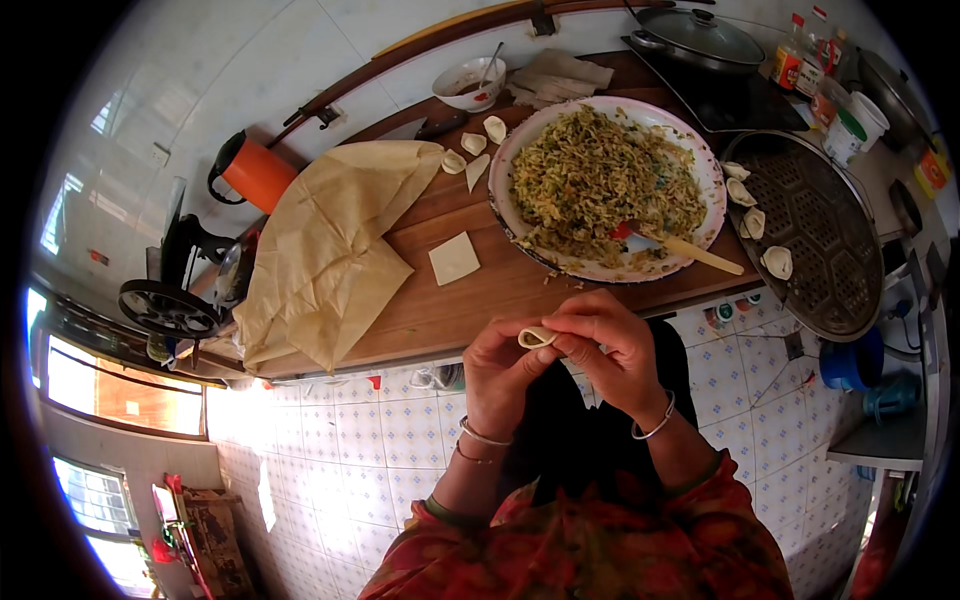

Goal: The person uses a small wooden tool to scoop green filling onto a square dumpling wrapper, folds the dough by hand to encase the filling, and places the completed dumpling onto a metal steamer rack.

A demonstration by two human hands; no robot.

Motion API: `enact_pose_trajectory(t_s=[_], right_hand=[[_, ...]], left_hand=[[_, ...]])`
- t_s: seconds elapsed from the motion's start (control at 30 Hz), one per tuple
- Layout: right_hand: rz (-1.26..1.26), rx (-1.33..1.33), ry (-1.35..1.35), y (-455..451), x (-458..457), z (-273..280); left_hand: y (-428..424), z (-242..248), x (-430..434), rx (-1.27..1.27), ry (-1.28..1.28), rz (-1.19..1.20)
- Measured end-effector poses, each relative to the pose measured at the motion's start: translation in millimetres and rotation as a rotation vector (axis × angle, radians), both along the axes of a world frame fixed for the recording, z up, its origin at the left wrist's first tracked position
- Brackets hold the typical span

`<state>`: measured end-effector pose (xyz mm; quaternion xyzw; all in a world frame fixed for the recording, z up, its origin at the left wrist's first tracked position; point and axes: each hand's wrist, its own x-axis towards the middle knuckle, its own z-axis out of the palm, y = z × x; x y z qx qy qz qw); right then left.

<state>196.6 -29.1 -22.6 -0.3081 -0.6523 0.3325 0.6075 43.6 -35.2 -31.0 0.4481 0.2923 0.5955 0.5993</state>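
A folded dumpling wrapper (537, 338) is pinched between the fingers of both hands, just off the counter's front edge. My left hand (496, 367) grips its left side, and my right hand (609, 352) its right side. Whether filling lies inside is hard to see. Beyond them stands a wide enamel basin (501, 196) of chopped filling (600, 180), with a light-handled spoon (701, 253) resting in it. One square wrapper (454, 259) lies flat on the wooden counter (420, 307). Several shaped dumplings (474, 143) sit behind the basin's left side, and several more (777, 262) along a perforated steamer tray (817, 225).
Tan cloth or paper (330, 225) covers the counter's left part, near an orange kettle (259, 172) and a hand-cranked machine (176, 300). A knife (441, 126) and a bowl (471, 84) stand at the back. A lidded pan (697, 37) and bottles (791, 60) occupy the right rear.
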Motion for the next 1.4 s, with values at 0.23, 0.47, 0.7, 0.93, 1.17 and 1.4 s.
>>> enact_pose_trajectory(t_s=[0.23,0.47,0.7,0.93,1.17,1.4], right_hand=[[-0.068,0.006,0.140,-2.3,-8.1,-10.5],[0.043,-0.157,0.373,-4.6,-5.3,-9.2],[-0.006,-0.012,0.038,-0.5,5.7,-5.0],[-0.109,-0.053,0.142,-5.2,-2.3,-17.2],[-0.071,-0.033,0.004,1.0,6.9,1.7],[-0.123,-0.035,-0.010,-1.4,1.5,-14.0]], left_hand=[[-2.3,2.9,4.4,0.046,0.007,-0.024],[-2.6,6.2,3.5,0.005,-0.059,-0.077],[-1.9,1.7,2.5,0.019,-0.012,-0.085],[-3.5,3.8,8.4,-0.034,-0.064,-0.098],[1.1,0.8,1.2,-0.113,0.030,-0.086],[0.6,0.3,2.5,-0.113,0.000,-0.129]])
